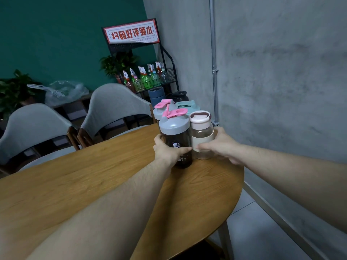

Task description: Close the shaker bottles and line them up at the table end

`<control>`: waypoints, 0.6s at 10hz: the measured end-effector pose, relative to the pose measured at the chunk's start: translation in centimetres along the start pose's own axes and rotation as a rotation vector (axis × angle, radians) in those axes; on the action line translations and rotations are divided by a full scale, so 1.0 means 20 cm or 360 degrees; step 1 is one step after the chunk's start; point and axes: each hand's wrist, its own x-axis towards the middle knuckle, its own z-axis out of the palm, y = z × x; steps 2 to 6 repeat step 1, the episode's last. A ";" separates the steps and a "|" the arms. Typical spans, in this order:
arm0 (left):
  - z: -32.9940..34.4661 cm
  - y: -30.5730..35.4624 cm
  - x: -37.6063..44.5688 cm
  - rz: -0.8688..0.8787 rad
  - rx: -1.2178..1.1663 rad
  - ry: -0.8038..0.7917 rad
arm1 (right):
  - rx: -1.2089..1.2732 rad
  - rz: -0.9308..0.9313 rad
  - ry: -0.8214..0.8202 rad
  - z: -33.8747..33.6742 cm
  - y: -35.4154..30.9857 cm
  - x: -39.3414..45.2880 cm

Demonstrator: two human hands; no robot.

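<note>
**Both hands on two bottles at the tabletop end**

Far left, two grey chairs [37, 126] stand pushed up to the wooden tabletop [84, 181]. Behind them a rack [144, 72] with a red-bordered sign holds spray bottles against the green wall.

The left hand [167, 151] is wrapped around the lower body of the dark bottle [178, 141], thumb lying across its near face, fingers out of sight behind it. This bottle stands upright near the far end of the tabletop; its grey lid carries a pink flip cap that sits raised at an angle rather than flat.

Just beside it on the right, touching or nearly so, stands the clear bottle [201, 136] with a cream band and a pale pink lid with a loop handle on top. The right hand [223, 147] is clamped on it, thumb pressed along the band on the near side, fingers curled round the far side.

Behind this pair more bottles crowd the table end: a second grey-lidded one with a pink cap [161, 107], a mint-lidded one [187, 106], a black one [178, 95] and a blue one [156, 94]. Whether the black and blue ones stand on the tabletop cannot be told.

A grey concrete wall [281, 72] with a metal pipe runs along the right.
</note>
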 end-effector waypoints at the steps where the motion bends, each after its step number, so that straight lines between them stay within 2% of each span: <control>1: -0.07 0.02 -0.09 -0.0007 0.0074 0.0013 | -0.0111 0.0137 -0.0017 0.00 -0.01 -0.09; 6: -0.07 0.02 -0.09 -0.0007 0.0074 0.0013 | -0.0111 0.0137 -0.0017 0.00 -0.01 -0.09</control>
